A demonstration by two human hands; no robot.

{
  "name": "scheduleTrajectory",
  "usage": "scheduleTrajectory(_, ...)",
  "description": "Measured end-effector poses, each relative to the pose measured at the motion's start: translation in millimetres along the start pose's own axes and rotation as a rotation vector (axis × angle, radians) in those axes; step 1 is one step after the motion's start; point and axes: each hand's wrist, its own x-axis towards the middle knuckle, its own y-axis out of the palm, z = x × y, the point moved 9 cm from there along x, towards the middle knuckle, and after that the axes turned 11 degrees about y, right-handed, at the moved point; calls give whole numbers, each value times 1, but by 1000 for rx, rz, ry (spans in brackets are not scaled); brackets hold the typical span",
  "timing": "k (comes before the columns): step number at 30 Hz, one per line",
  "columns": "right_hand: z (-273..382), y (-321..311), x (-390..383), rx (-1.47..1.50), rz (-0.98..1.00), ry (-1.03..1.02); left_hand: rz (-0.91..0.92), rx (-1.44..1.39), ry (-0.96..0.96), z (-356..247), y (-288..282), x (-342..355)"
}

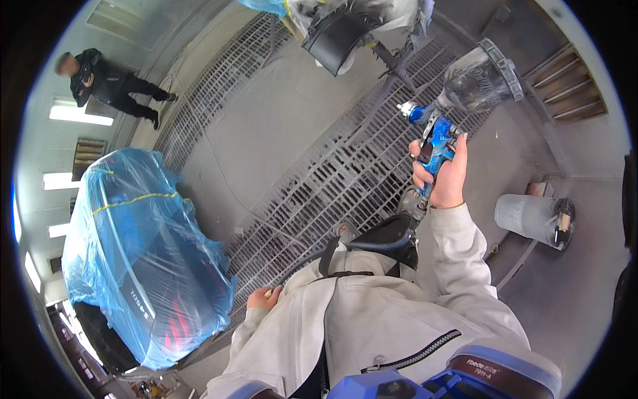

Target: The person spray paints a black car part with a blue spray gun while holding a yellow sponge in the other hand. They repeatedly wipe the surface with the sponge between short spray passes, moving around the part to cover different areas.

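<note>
In my right hand (448, 176) is a blue spray gun (435, 136), its handle wrapped by my fingers. The nozzle points to the left. A clear, grey-smeared paint cup (480, 78) sits on the gun, tilted to the far right. An air hose fitting (420, 199) hangs below the handle. My left hand (264, 298) is low by my left side, fingers curled; a dark hose (302, 265) runs close to it. What lies inside that hand is hidden.
A car wrapped in blue film (149, 246) stands at left. Ahead, a black curved panel (339, 36) rests on a stand. A person in dark clothes (113, 86) stands far left. Floor grating (319, 179) runs underfoot. A translucent bucket (525, 216) is at right.
</note>
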Motion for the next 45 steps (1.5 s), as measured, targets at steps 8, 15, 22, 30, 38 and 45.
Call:
scheduleTrajectory(8,56,37,-39,-169,-82,-135,295,63,288,-18,22,102)
scheduleTrajectory(15,77,49,-18,-242,-83,-26,305,90,381,-90,-16,174)
scheduleTrajectory(22,95,66,31,-320,-68,-46,299,142,425,-116,-69,222)
scheduleTrajectory(30,89,79,44,-284,-110,-60,383,247,476,-156,-110,318)
scheduleTrajectory(38,59,116,67,-207,-458,-206,506,422,666,-238,-187,453)
scheduleTrajectory(45,36,159,102,-17,-667,-271,594,575,851,-280,-202,544)
